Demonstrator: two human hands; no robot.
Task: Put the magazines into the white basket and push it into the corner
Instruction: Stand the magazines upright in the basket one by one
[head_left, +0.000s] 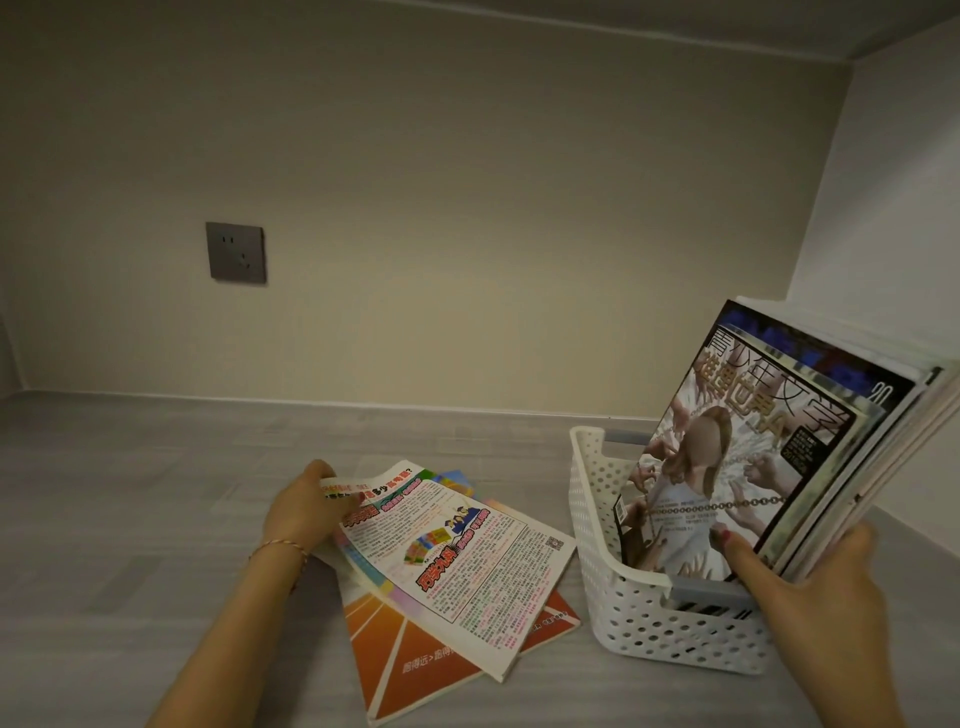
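Note:
A white perforated basket (613, 587) stands on the grey floor at the right. Several magazines (763, 447) lean upright in it, tilted to the right. My right hand (810, 582) grips their lower near edge, thumb on the front cover. To the left of the basket a small pile of magazines lies flat on the floor. Its top one is a white text-covered magazine (467, 566), over an orange one (415, 654). My left hand (304, 506) pinches the far left corner of the top magazine, lifting it slightly.
A beige wall runs along the back with a dark power socket (236, 253). A white side wall (883, 182) meets it at the right, forming a corner behind the basket. The grey floor (130, 519) stretches to the left.

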